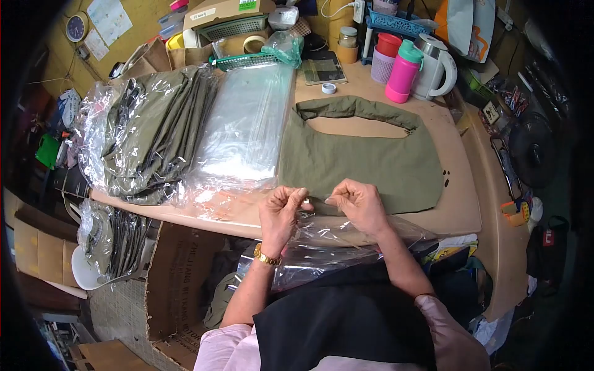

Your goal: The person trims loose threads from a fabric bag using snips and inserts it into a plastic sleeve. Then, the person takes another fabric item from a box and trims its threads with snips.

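An olive green cloth piece (359, 161) lies flat on the table, with an oblong opening near its top. At its lower edge, my left hand (284, 210) pinches with thumb and forefinger; a gold watch is on that wrist. My right hand (357, 203) is closed in a similar pinch a little to the right. Clear plastic (334, 230) hangs below and between both hands, over the table's front edge, and seems to be held at its rim by both. To the left lie a stack of flat clear bags (244, 123) and a pile of bagged olive garments (154, 130).
A pink bottle (403, 74), a kettle (428, 65) and a red cup stand at the back right. A tape roll (328, 88) lies behind the cloth. Green baskets (232, 28) are at the back. Below the table's left side are a cardboard box (176, 284) and more bagged garments (114, 238).
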The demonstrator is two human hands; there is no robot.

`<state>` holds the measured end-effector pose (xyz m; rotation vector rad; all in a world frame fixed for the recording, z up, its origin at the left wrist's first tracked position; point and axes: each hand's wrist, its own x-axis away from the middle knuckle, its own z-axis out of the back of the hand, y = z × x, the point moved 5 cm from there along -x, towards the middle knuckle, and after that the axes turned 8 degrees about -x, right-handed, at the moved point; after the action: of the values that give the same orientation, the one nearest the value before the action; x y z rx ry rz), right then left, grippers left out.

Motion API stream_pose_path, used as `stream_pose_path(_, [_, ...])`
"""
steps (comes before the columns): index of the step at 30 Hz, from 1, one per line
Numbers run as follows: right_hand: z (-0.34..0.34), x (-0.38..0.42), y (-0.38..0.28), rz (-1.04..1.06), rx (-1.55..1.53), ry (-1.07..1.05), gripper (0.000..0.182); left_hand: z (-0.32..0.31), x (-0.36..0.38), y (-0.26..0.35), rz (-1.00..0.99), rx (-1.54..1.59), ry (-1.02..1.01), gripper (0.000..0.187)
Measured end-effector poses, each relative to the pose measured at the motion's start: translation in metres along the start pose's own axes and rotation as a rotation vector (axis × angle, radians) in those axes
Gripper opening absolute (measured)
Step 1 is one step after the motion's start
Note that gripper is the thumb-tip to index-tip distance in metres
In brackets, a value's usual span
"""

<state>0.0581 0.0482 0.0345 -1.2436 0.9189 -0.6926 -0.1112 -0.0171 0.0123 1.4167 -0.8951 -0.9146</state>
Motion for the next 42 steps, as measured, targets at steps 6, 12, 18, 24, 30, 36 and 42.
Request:
stream_pose_path(6, [0.010,0.000,-0.001,0.041,0.298,-0.009,0.019,-0.005,-0.002,0.001,-0.021,-0.047,-0.067,0.015])
stream_pose_path(12, [0.006,-0.002,-0.014,0.096,0.074,-0.021,0.013,-0.001,-0.006,-0.005,0.043,0.179,-0.121,0.015])
stream_pose_path(18, [0.010,0.001,-0.003,-0.220,0.148,-0.073,0.010,-0.006,-0.004,-0.013,0.031,0.260,-0.194,0.008])
stream_pose_path(24, [-0.001,0.005,-0.047,0.303,0.489,-0.013,0.020,-0.011,0.000,0.005,-0.030,0.104,-0.198,0.031])
stream_pose_path(30, [0.004,0.003,-0.038,0.042,0.472,-0.091,0.014,-0.008,0.002,0.011,0.001,0.171,-0.198,0.033])
stream_pose_path(36, [0.004,0.001,-0.039,0.163,0.338,-0.048,0.017,-0.002,-0.002,-0.008,0.133,0.053,-0.266,0.025])
stream_pose_path(42, [0.004,0.002,-0.036,0.063,0.265,-0.068,0.017,-0.004,-0.003,-0.006,0.153,0.491,-0.205,0.030])
